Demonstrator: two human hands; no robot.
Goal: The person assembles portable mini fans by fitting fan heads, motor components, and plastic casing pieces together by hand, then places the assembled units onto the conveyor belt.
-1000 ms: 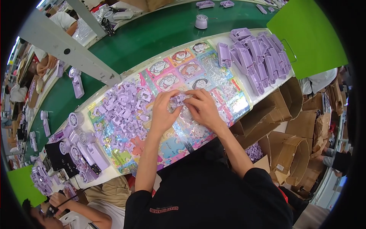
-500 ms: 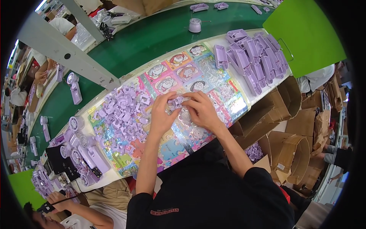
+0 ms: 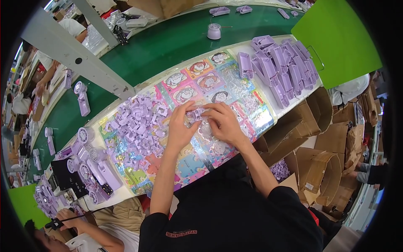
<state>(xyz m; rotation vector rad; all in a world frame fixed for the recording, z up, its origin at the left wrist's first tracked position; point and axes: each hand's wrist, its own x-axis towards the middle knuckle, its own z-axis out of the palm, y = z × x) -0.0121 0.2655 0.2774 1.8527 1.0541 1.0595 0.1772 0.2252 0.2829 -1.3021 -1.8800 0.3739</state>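
Observation:
Between both hands, above the colourful cartoon-printed sheet [image 3: 191, 164], is a small light-purple plastic part [image 3: 196, 115] with a frame-like shape. My left hand [image 3: 180, 128] grips its left side between thumb and fingers. From the right, my right hand [image 3: 225, 124] pinches the same part, its fingers curled over and partly hiding it. Just left of my left hand spreads a heap of similar small purple parts [image 3: 136, 122]. Fine detail of the held part is too small to make out.
Purple tray-like housings [image 3: 277, 69] are piled at the table's right end. Handheld purple fans [image 3: 94, 161] crowd the left end. A green conveyor belt [image 3: 168, 54] carries a small purple pot [image 3: 214, 31] beyond the table. Cardboard boxes [image 3: 319, 168] stand at right. A co-worker's hand [image 3: 67, 216] shows lower left.
The pot on the belt has turned slightly. Both my hands keep their grip on the small part with hardly any shift. The whole view has moved a little.

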